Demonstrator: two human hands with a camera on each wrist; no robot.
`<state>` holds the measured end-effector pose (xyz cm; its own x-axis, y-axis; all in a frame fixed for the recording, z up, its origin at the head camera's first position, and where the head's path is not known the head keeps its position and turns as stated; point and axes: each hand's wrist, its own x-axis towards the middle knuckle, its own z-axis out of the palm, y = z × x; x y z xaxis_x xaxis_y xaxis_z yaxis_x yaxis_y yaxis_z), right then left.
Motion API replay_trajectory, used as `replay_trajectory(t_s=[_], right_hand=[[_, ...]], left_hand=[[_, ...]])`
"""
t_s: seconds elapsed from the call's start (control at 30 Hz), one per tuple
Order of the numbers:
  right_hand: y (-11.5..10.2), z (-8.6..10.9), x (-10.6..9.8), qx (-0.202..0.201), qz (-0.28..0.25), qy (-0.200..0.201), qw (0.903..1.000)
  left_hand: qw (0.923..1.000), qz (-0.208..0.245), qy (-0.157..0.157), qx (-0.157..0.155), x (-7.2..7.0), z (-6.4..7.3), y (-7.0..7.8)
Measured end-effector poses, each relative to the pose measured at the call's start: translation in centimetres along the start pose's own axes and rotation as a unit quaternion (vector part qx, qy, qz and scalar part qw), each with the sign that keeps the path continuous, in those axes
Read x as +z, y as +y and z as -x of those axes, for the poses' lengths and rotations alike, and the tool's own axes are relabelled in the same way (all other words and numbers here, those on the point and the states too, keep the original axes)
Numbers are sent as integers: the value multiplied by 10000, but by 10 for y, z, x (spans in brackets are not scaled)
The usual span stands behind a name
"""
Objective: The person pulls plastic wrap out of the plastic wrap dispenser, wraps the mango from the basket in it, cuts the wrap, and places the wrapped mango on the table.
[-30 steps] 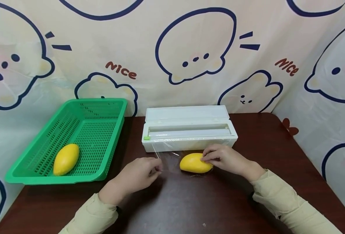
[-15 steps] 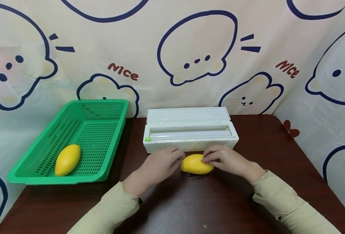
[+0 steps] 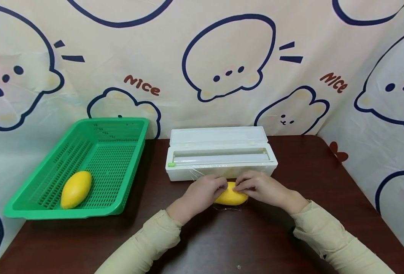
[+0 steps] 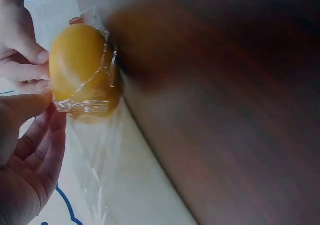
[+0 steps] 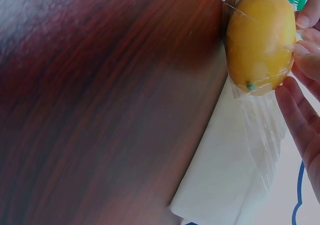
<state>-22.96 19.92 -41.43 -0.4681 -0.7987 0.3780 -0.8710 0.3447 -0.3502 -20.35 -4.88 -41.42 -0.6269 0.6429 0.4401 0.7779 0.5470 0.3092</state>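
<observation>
A yellow mango [image 3: 231,198] lies on the dark table just in front of the white cling film box. Clear cling film [image 4: 90,106] is folded over parts of it and stretches from it toward the box. My left hand [image 3: 206,192] pinches the film at the top of the mango's left side, thumb against fingertips. Close by, my right hand [image 3: 266,189] pinches at the top of the right side, its fingertips on the fruit. In the right wrist view the mango [image 5: 261,40] shows a green stem spot, with film wrinkled around both ends.
The cling film box [image 3: 185,174] stands with its lid up, a roll inside and a green slider [image 3: 172,164] at its left end. On the left, a green plastic basket [image 3: 128,182] holds another mango [image 3: 76,190]. A patterned cloth [image 3: 236,110] hangs behind.
My left hand has moved right, from beside the mango up onto its left side, drawing film over it. The right hand has stayed at the mango's right side.
</observation>
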Motion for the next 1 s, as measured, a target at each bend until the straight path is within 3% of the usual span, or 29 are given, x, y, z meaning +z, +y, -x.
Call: replay_trajectory(t_s=[0.17, 0.37, 0.57, 0.73, 1.0], right_hand=[[0, -1, 3, -38, 19, 30, 10000], [0, 4, 8, -7, -67, -66, 10000], [1, 4, 9, -9, -16, 13, 10000], [1, 4, 7, -39, 170, 16, 9998], [-6, 9, 9, 298, 663, -426, 9964]], left_hand=[[9996, 208, 56, -179, 6, 5, -4], [9978, 462, -265, -400, 10, 10, -5], [9949, 649, -601, -476, 5, 10, -8], [9920, 540, -1018, -505, -1, 14, -9], [9873, 266, -1515, -383, -2, 15, -9]])
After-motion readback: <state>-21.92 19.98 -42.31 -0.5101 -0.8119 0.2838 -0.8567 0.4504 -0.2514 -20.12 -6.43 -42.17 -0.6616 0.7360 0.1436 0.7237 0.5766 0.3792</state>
